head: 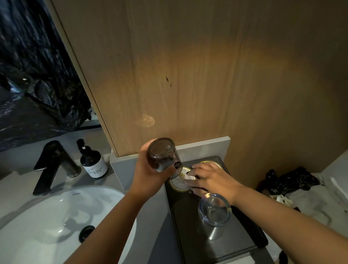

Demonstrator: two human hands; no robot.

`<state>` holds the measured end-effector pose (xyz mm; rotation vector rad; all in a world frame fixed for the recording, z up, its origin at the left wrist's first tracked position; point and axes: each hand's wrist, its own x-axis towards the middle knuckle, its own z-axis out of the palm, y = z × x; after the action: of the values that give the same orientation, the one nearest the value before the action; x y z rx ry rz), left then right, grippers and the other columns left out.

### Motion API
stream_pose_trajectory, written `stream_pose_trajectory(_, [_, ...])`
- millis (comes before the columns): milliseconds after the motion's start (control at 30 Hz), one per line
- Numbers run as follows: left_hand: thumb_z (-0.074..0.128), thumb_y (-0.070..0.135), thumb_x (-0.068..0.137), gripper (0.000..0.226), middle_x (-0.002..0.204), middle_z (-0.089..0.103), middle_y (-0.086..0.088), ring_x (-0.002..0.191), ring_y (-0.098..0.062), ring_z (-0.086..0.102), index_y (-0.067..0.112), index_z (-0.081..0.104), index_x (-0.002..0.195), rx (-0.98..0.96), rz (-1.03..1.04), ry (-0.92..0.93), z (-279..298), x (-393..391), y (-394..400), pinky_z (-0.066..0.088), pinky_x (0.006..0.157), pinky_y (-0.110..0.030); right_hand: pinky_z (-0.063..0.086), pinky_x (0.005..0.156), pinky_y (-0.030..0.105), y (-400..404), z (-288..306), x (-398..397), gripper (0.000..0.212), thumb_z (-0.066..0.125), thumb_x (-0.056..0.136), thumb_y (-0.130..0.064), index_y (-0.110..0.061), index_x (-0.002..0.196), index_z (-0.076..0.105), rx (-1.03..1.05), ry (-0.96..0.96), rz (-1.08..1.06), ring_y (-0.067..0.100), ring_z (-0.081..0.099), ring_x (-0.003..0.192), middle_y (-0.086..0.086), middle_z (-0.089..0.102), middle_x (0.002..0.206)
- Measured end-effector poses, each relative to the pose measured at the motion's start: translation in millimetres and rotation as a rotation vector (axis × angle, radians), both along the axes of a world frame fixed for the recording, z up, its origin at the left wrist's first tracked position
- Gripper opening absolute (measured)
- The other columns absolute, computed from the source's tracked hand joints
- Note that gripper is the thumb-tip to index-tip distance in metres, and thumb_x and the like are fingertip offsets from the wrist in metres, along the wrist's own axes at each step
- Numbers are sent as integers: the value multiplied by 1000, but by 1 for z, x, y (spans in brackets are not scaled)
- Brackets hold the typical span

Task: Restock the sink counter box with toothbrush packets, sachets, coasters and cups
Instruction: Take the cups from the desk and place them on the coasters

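At the far left, a black tap [51, 167] stands behind the white sink [43, 223], with a brown pump bottle [92, 161] just beside it. My left hand [149, 171] grips a dark glass cup [163, 156], held tilted above the tray's [194, 250] back corner. My right hand [209, 179] lies flat, fingers straight, pressing a round gold-rimmed coaster [179, 184] onto the dark tray. A clear cup [214, 210] stands on the tray near my right wrist. Crumpled cloths [311, 201] lie at the right.
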<state>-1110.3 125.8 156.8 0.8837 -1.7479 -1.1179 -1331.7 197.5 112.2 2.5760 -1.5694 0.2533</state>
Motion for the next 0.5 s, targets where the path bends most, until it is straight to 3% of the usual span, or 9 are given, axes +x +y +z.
stream_pose_trajectory(167, [80, -9, 64, 72, 113, 61, 4, 103, 3, 62, 18, 46, 121, 73, 6, 43, -2, -4, -1, 49, 84, -13, 42, 102, 39, 0, -5, -9, 35, 45, 92, -43, -34, 119, 66, 26, -8, 11, 20, 53, 124, -9, 63, 127])
stream_pose_trajectory(267, [81, -9, 64, 72, 112, 61, 5, 103, 4, 62, 13, 45, 123, 64, 6, 25, -5, -5, -1, 49, 83, -13, 44, 101, 39, 1, -6, -10, 38, 44, 92, -42, -33, 122, 63, 41, 4, 11, 20, 51, 126, -10, 60, 132])
stream_pose_trajectory(367, [85, -4, 62, 75, 114, 63, -1, 107, -8, 63, 13, 46, 124, 75, 20, 43, -7, -8, 0, 51, 88, -22, 46, 99, 43, 1, -9, -10, 38, 42, 93, -39, -29, 121, 65, 47, -43, 12, 24, 52, 127, -7, 60, 132])
stream_pose_trajectory(500, [87, 4, 61, 78, 119, 61, 2, 112, -10, 60, 19, 45, 126, 50, 11, 9, -10, -10, 3, 52, 93, -27, 36, 107, 42, 7, -10, -10, 42, 44, 93, -38, -23, 130, 57, 44, -137, -53, 26, 44, 131, 2, 57, 134])
